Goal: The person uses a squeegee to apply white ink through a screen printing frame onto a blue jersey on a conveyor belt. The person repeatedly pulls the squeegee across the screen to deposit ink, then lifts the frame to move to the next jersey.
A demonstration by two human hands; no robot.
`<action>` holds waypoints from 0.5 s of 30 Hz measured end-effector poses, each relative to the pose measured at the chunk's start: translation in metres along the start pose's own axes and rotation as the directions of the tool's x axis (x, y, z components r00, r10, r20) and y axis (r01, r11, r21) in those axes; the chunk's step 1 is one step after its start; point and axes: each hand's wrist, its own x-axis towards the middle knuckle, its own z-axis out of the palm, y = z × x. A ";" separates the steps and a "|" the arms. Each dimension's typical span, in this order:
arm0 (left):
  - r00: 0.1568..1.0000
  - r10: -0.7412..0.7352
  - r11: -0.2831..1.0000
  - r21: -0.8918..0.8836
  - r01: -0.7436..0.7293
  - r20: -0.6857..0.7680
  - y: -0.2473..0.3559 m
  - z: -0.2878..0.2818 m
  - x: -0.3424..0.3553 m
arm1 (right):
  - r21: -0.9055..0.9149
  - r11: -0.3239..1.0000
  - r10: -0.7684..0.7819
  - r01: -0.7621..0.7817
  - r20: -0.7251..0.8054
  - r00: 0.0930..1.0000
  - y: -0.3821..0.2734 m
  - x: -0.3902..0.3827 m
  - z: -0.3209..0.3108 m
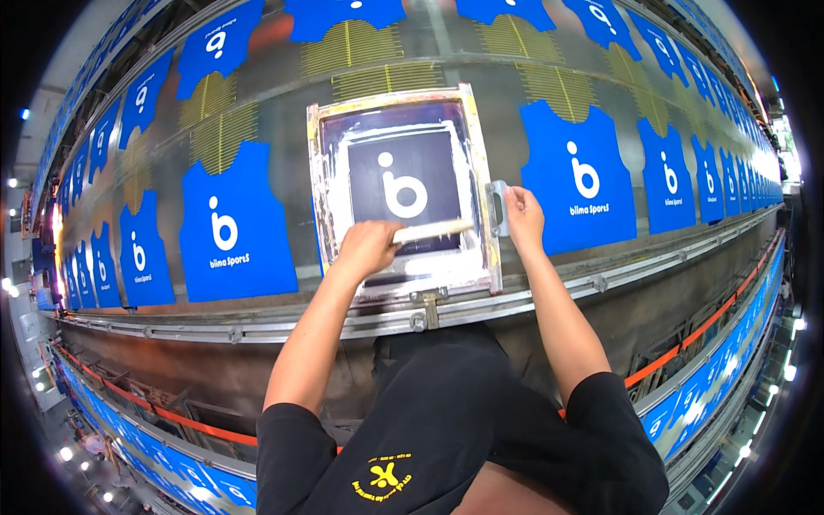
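A screen printing frame [473, 129] with worn, paint-smeared edges lies on the long table in front of me. Its dark mesh [365, 184] bears a white logo shape, with smears of white ink around it. My left hand [369, 249] is closed round the left end of a pale squeegee [439, 230], which lies crosswise over the lower part of the mesh. At the frame's right side, my right hand [524, 219] has its fingers closed on a grey metal handle [499, 209]. Part of that grip is hidden.
Blue garment pieces with white logos lie in rows along the table, including one left [245, 184] and one right [601, 163] of the frame. Yellow striped patches [348, 47] show between rows. A metal rail [232, 331] with clamps edges the near side; another table [180, 481] stands behind me.
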 end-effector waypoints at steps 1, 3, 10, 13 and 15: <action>0.999 0.021 1.000 -0.007 -0.021 -0.048 -0.005 -0.012 0.015 | 0.007 1.000 0.018 -0.018 0.003 1.000 0.002 0.005 0.006; 0.998 0.019 1.000 0.021 -0.018 -0.067 -0.018 -0.037 0.051 | 0.034 0.997 0.067 -0.067 0.009 0.998 0.000 0.014 0.016; 0.997 0.047 0.995 0.096 -0.041 -0.061 -0.062 -0.091 0.160 | 0.162 0.908 0.349 -0.387 0.220 0.911 -0.026 0.020 0.016; 0.994 0.031 0.998 0.050 -0.026 -0.101 -0.068 -0.087 0.163 | 0.113 0.953 0.262 -0.283 0.165 0.951 -0.035 0.017 0.015; 0.985 0.054 0.998 -0.004 -0.055 -0.161 -0.068 -0.078 0.150 | 0.093 0.968 0.222 -0.235 0.127 0.967 -0.041 0.015 0.016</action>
